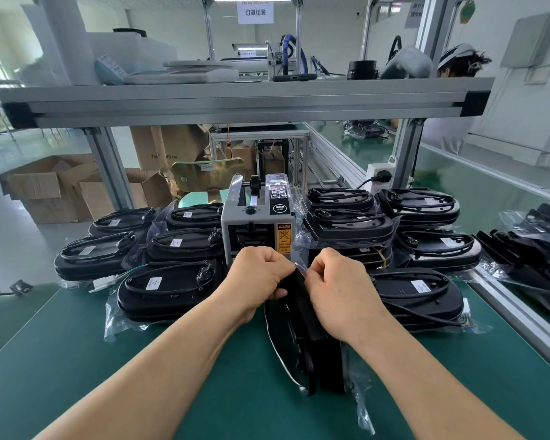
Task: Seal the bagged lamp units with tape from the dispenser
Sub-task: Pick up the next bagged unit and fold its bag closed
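A black lamp unit in a clear plastic bag stands on its edge on the green table, just in front of the grey tape dispenser. My left hand grips the far top end of the unit, fingers curled over the bag's folded mouth. My right hand pinches the clear plastic at the same end, right beside the left. Whether a tape strip is between the fingers cannot be told. The dispenser's outlet is just above and behind my left hand.
Stacks of bagged black lamp units lie left and right of the dispenser. An aluminium shelf frame crosses overhead. A conveyor rail runs along the right. Cardboard boxes stand on the floor at left. A person works at back right.
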Demonstrator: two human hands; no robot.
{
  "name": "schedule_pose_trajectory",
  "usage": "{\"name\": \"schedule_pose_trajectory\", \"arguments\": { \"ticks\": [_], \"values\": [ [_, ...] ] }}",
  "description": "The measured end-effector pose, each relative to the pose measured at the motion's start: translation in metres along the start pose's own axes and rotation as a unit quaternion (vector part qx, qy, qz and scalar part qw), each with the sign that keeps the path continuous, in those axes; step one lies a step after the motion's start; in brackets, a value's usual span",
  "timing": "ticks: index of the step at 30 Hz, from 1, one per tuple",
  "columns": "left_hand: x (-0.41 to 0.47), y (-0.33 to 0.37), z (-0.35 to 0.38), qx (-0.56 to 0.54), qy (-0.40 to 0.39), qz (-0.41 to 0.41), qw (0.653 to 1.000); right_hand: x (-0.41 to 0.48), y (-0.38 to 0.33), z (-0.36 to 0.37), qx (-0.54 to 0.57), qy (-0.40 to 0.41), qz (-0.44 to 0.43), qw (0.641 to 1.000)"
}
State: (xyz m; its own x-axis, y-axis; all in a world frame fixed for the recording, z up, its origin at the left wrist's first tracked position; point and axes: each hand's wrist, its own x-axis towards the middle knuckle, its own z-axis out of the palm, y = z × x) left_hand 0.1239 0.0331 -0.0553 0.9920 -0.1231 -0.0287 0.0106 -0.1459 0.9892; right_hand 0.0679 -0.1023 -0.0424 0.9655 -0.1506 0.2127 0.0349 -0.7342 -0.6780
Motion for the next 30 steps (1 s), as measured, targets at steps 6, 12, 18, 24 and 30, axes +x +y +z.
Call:
{"name": "schedule_pose_trajectory", "arguments": {
  "ticks": [6, 12, 18, 24, 30],
  "values": [
    [0.000, -0.003, 0.001, 0.037, 0.029, 0.024, 0.999, -0.001, 0.001, 0.000, -0.002, 0.002, -0.004, 1.000],
    [-0.003, -0.007, 0.006, 0.111, 0.083, 0.022, 0.990, 0.000, 0.002, 0.001, 0.009, 0.002, -0.005, 1.000],
    [-0.004, -0.012, 0.010, -0.049, 0.048, -0.054, 0.996, 0.002, 0.005, 0.001, 0.008, 0.001, -0.005, 1.000],
    [-0.004, -0.014, 0.008, -0.084, 0.021, -0.101, 0.991, 0.002, 0.007, 0.002, 0.001, 0.005, -0.012, 1.000],
    [0.002, -0.014, 0.007, -0.133, 0.070, -0.144, 0.978, -0.002, 0.004, 0.001, 0.006, -0.014, -0.018, 1.000]
  ]
}}
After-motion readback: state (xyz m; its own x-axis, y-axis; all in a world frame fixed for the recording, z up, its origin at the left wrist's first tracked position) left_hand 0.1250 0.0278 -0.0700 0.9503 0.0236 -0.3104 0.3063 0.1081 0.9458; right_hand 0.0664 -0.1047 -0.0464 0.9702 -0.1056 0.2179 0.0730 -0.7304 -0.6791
